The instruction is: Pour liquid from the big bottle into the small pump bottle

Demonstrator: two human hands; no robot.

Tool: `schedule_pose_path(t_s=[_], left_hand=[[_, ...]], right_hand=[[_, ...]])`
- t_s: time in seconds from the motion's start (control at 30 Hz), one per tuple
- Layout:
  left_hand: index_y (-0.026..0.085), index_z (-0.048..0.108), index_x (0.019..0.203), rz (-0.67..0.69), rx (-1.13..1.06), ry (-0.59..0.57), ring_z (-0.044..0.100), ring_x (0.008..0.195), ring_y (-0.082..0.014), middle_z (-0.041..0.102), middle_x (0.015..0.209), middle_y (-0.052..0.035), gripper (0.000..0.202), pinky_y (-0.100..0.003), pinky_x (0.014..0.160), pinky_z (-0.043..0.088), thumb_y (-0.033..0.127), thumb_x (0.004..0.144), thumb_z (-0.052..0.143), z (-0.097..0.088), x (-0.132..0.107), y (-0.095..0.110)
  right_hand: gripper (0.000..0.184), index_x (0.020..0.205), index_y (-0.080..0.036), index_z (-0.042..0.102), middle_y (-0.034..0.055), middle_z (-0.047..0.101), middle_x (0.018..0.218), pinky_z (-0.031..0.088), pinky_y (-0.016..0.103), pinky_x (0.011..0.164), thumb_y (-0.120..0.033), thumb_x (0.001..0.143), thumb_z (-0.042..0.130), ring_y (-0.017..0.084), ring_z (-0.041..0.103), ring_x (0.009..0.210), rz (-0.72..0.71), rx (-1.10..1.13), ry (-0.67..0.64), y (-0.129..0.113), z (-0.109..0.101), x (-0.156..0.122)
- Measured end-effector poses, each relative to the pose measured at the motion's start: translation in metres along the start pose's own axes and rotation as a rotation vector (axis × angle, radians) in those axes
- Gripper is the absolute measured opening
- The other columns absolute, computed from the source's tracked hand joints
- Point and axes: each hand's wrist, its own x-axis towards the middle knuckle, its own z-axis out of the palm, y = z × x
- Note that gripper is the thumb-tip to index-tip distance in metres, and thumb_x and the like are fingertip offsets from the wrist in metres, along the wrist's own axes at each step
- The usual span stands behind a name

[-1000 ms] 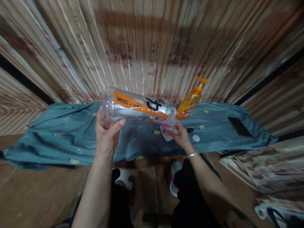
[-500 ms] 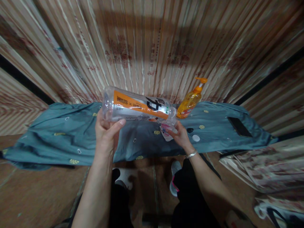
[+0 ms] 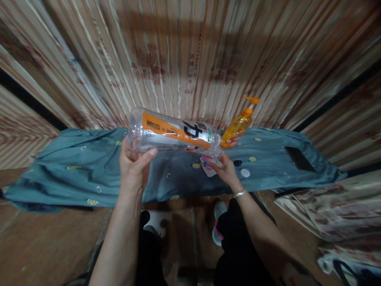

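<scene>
My left hand (image 3: 133, 163) grips the base end of a large clear plastic bottle (image 3: 172, 135) with an orange label. The bottle lies almost level in the air, its neck pointing right and slightly down. Right under that neck my right hand (image 3: 225, 169) holds a small clear container (image 3: 209, 163) with a pink label, fingers closed round it. Both hands hover over a table covered with a teal cloth (image 3: 89, 167). A thin bracelet circles my right wrist.
An orange pump bottle (image 3: 238, 127) stands behind the small container. A dark cap (image 3: 237, 163) and a white cap (image 3: 245, 172) lie on the cloth right of my right hand. A black phone (image 3: 300, 159) lies far right. Striped curtains hang behind; my legs show below.
Almost nothing: the large bottle has lifted a touch at its base end, and both hands keep their hold.
</scene>
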Motion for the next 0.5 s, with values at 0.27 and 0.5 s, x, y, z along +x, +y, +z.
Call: schedule_pose_path(t_s=[0.27, 0.5], left_hand=[[0.033, 0.090, 0.119, -0.005, 0.001, -0.001, 0.087, 0.133, -0.0378, 0.091, 0.128, -0.0052, 0.074, -0.062, 0.130, 0.068, 0.045, 0.058, 0.130, -0.0014, -0.0008, 0.0000], [0.033, 0.090, 0.112, -0.002, -0.004, 0.010, 0.088, 0.125, -0.0341, 0.092, 0.124, -0.0029, 0.069, -0.059, 0.128, 0.070, 0.044, 0.057, 0.130, 0.0001, -0.0015, 0.0011]], right_hand=[[0.052, 0.135, -0.033, 0.080, 0.0102, 0.097, 0.125, 0.074, 0.058, 0.112, -0.051, 0.091, 0.101, 0.044, 0.091, 0.125, -0.011, -0.038, -0.002, 0.0010, -0.0005, -0.0005], [0.055, 0.139, -0.032, 0.079, 0.0115, 0.096, 0.129, 0.073, 0.060, 0.114, -0.052, 0.092, 0.099, 0.044, 0.091, 0.129, -0.014, -0.045, -0.010, 0.0020, -0.0014, -0.0003]])
